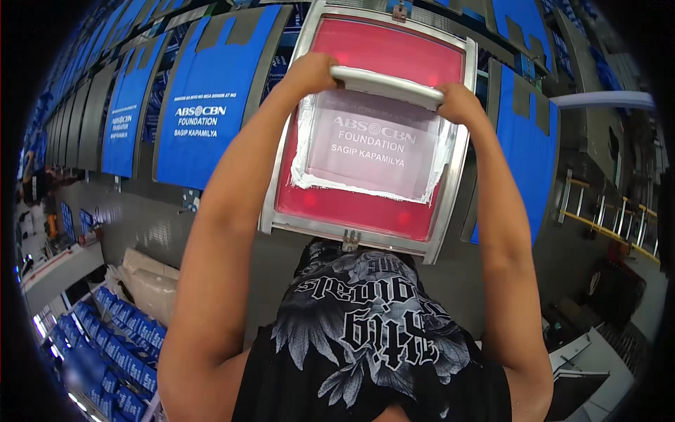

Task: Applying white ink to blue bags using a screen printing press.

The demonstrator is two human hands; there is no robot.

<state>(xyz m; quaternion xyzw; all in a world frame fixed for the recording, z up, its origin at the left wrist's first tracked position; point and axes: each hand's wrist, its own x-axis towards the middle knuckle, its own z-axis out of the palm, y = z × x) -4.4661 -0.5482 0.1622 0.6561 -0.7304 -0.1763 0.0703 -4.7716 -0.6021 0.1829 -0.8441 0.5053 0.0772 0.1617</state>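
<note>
In front of me lies a silk-screen printing frame (458,179) with a metal border and red mesh. White ink (351,187) rims the pale printing area in its middle. A long squeegee (387,87) spans the far part of that area. My left hand (315,73) is closed round the squeegee's left end, and my right hand (458,103) grips its right end. Under the mesh, white lettering shows through. Blue bags (204,105) with white print lie flat on boards to the left of the frame, and another blue bag (517,155) lies to its right.
Grey printing boards (84,119) run on at the far left. A rack of folded blue bags (116,352) stands at the lower left beside wrapped beige packages (151,281). A yellow-railed ladder (612,214) is at the right.
</note>
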